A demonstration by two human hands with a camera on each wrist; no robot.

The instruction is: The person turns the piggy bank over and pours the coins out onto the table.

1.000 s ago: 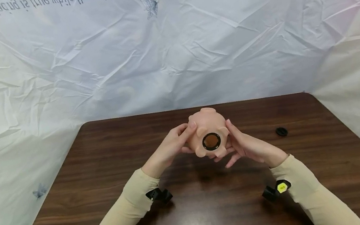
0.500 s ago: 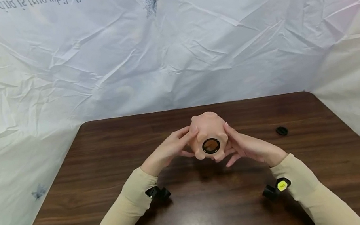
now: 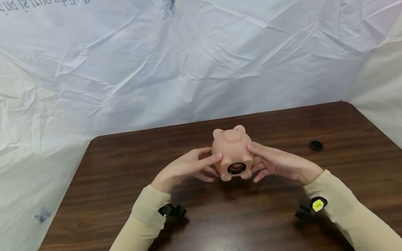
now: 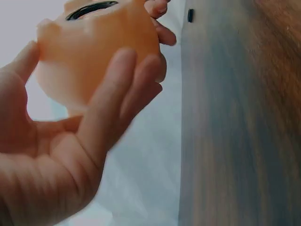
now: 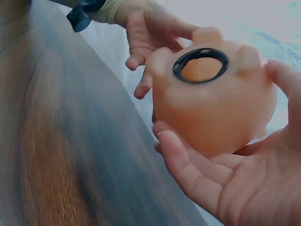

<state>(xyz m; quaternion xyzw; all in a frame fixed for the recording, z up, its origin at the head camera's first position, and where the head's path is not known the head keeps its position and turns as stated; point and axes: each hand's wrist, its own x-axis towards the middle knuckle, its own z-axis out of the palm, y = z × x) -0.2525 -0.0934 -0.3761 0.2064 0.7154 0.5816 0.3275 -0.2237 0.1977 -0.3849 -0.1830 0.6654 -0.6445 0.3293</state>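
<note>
Piggy bank [image 3: 232, 147]: peach-pink all over, with a black ring round its hole.
Table [image 3: 221, 238]: dark brown wood grain.
Cap [image 3: 315, 145]: black.
Sleeves [image 3: 134, 249]: pale beige.
Backdrop [image 3: 187, 47]: crinkled white (grey lettering, upside down).

a small black cap [image 3: 315, 145] lies on the dark wooden table [image 3: 122, 229]; crinkled white sheeting [image 3: 188, 56] behind.

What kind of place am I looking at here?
Likely a staged recording booth, not a home: crinkled white printed sheeting walls in a dark brown wooden table, where both hands hold a peach plastic piggy bank.
</note>
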